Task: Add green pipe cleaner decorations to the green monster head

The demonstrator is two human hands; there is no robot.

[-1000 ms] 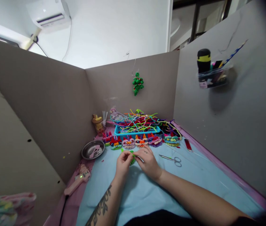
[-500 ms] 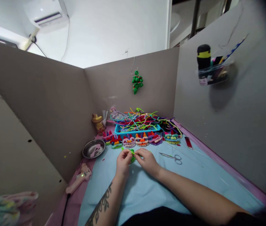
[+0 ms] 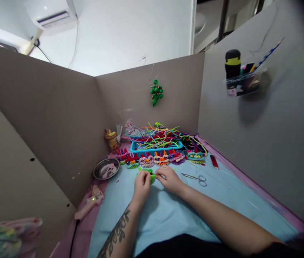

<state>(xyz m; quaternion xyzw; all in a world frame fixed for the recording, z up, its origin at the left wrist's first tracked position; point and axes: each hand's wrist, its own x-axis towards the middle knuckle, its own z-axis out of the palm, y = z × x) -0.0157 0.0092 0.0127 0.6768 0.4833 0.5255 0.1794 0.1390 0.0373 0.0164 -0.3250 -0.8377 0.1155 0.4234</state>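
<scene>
Between my hands, over the blue cloth, is a small green fuzzy pipe-cleaner figure (image 3: 152, 177) with a dark round spot on it. My left hand (image 3: 142, 182) pinches its left side, fingers closed. At its right edge my right hand (image 3: 169, 180) is closed in a pinch on a lime-green pipe cleaner (image 3: 174, 170), whose tip shows past the knuckles. My fingers cover much of the figure. Behind it stands a row of colourful pipe-cleaner heads (image 3: 161, 158). Scissors (image 3: 196, 178) lie to the right of my right hand.
A blue basket (image 3: 155, 149) heaped with pipe cleaners stands at the back. On the left are a metal bowl (image 3: 98, 174) and a pink glue gun (image 3: 90, 205) with a cable. A red-handled tool (image 3: 214, 161) lies at right. Grey panels (image 3: 146, 114) enclose the table.
My hands have shifted slightly, and more of the green figure's top, with the dark spot, shows now. The lime-green strand that stretched between my fingers is mostly hidden, its tip showing behind my right hand.
</scene>
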